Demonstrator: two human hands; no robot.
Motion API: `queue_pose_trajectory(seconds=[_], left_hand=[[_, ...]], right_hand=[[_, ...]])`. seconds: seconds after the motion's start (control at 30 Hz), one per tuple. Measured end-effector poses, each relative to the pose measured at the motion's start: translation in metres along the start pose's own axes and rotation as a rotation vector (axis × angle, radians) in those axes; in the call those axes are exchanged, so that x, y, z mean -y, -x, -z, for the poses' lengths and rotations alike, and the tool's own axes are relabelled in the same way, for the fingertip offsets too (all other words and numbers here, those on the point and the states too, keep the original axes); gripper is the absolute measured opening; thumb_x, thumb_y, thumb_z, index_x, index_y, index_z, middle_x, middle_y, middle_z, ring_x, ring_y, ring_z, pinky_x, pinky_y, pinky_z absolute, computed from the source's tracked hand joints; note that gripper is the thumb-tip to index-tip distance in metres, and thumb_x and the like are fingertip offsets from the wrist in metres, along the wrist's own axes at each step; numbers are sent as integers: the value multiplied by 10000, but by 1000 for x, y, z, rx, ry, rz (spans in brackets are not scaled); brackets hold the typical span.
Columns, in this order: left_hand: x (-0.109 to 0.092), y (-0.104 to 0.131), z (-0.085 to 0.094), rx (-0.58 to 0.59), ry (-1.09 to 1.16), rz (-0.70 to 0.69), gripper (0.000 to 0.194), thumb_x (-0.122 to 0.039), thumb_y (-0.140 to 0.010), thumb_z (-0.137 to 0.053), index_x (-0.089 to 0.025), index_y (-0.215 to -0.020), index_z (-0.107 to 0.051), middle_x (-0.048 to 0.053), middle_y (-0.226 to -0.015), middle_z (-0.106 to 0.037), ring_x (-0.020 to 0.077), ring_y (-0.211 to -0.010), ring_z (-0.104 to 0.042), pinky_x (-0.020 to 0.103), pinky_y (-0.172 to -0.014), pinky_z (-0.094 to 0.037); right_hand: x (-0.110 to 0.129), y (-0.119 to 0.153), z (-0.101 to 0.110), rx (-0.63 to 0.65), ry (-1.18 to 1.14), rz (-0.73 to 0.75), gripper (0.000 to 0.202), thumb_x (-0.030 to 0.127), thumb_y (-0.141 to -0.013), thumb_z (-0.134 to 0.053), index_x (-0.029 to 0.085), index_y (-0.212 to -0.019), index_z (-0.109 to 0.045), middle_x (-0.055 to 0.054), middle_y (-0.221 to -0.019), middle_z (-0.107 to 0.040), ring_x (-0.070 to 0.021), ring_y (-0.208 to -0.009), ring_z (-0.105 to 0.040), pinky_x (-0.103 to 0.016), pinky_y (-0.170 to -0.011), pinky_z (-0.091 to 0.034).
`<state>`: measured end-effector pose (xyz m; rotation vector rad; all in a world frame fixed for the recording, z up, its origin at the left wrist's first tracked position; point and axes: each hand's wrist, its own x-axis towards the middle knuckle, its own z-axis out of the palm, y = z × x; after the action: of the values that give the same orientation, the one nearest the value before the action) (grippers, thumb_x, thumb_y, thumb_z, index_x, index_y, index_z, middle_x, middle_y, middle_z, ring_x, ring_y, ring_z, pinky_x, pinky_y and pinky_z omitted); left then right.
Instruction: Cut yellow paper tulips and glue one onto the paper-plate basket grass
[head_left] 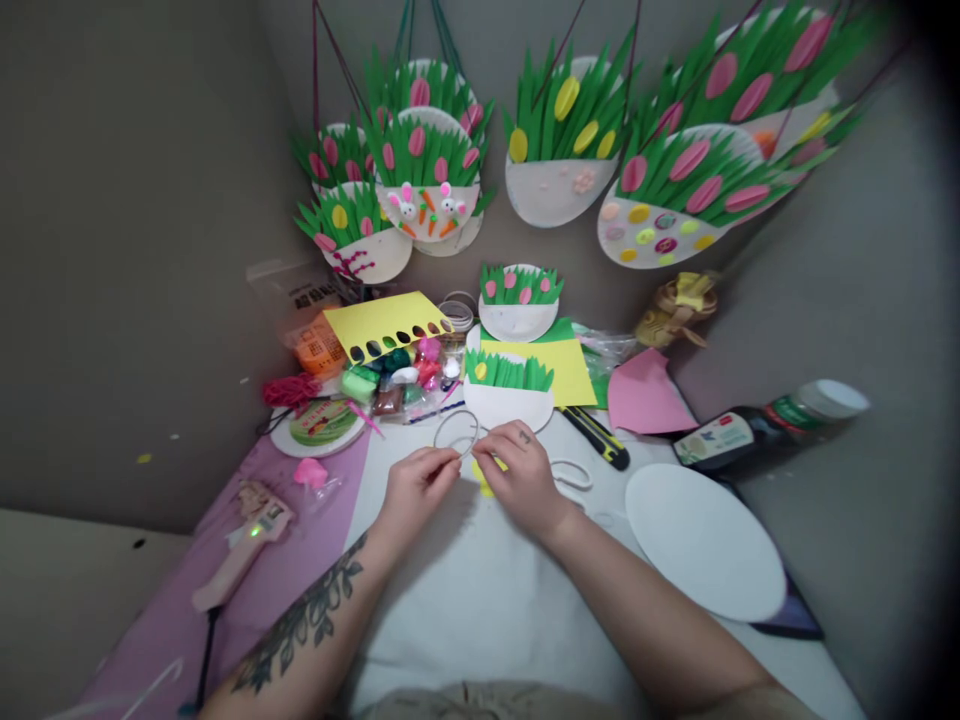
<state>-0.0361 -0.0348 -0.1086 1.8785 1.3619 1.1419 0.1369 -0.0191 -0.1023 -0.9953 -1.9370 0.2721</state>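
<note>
Between my hands is a thin pale cord curved into a loop that stands above my fingertips. My left hand pinches it at the lower left, thumb against fingers. Close by on the right, my right hand also pinches the strand, fingers bent. Yellow paper pieces lie under the hands. Just beyond them rests a white paper-plate pocket with green paper grass and a yellow egg shape. White scissor-like handles show beside my right hand, partly hidden by it.
A pink glue gun with a lit green light lies left. On the right are a utility knife, a dark bottle and a white oval plate. Craft packets crowd the back left. Decorated plates hang on the wall.
</note>
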Motion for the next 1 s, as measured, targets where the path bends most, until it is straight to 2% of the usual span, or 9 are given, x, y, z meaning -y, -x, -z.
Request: queue_pose_trajectory(seconds=[0.33,0.4,0.47,0.53,0.67,0.77,0.83,0.9,1.0], left_hand=[[-9,-2,6,-52,43,85,185,-286,-782,-558,-164,-724,-684,24,-700,-672,124,-643,-600,211,-598,-467],[-6,-4,16,-131,65,118,201,-312,-780,-562,-156,-755,-685,22,-678,-668,122,-614,-602,206,-568,-471],[0,-5,31,-295,69,187,239,-339,-795,-544,-144,-833,-678,14,-646,-657,118,-557,-595,197,-498,-456],[7,0,49,-392,-21,218,265,-350,-802,-540,-147,-918,-666,16,-671,-670,126,-559,-602,200,-486,-451],[17,25,69,-159,-468,92,201,-295,-805,-529,-176,-859,-683,57,-811,-705,174,-725,-640,246,-643,-470],[14,41,66,86,-794,211,196,-268,-815,-499,-186,-868,-669,76,-804,-689,205,-711,-634,264,-596,-436],[9,41,61,151,-868,245,230,-306,-830,-487,-192,-955,-643,89,-913,-666,212,-737,-629,267,-579,-421],[3,30,53,172,-843,199,280,-342,-850,-464,-201,-1041,-612,95,-1036,-623,210,-823,-621,267,-618,-427],[4,5,40,264,-777,148,303,-319,-834,-501,-188,-1090,-593,93,-1034,-602,198,-850,-615,258,-675,-426]], right_hand=[[10,1,-3,6,-105,-14,99,149,-816,-508,202,-767,-575,-39,-759,-559,-181,-796,-521,-337,-733,-437],[11,0,-1,-28,-176,-53,93,156,-813,-509,198,-749,-561,-32,-745,-544,-168,-749,-518,-316,-681,-437],[10,-1,3,-82,-237,-113,96,162,-813,-514,195,-729,-544,-24,-735,-528,-150,-689,-502,-291,-623,-426],[5,-2,5,-107,-265,-163,98,163,-818,-517,193,-727,-540,-22,-748,-528,-140,-673,-496,-278,-603,-418],[-9,1,-3,-6,-244,-180,54,159,-819,-529,192,-790,-561,-34,-818,-575,-156,-769,-531,-284,-656,-434],[-13,7,-16,145,-168,-144,115,122,-796,-532,196,-879,-563,-41,-872,-596,-177,-865,-539,-332,-776,-441],[-12,10,-24,260,-145,-125,209,85,-786,-505,196,-961,-537,-52,-931,-597,-184,-917,-536,-355,-826,-439],[-11,13,-31,343,-131,-106,290,69,-779,-484,187,-1044,-495,-73,-1006,-585,-192,-969,-526,-374,-862,-437],[-10,14,-39,395,-62,-56,398,72,-761,-491,163,-1145,-437,-114,-1126,-537,-218,-1082,-473,-413,-943,-395]])
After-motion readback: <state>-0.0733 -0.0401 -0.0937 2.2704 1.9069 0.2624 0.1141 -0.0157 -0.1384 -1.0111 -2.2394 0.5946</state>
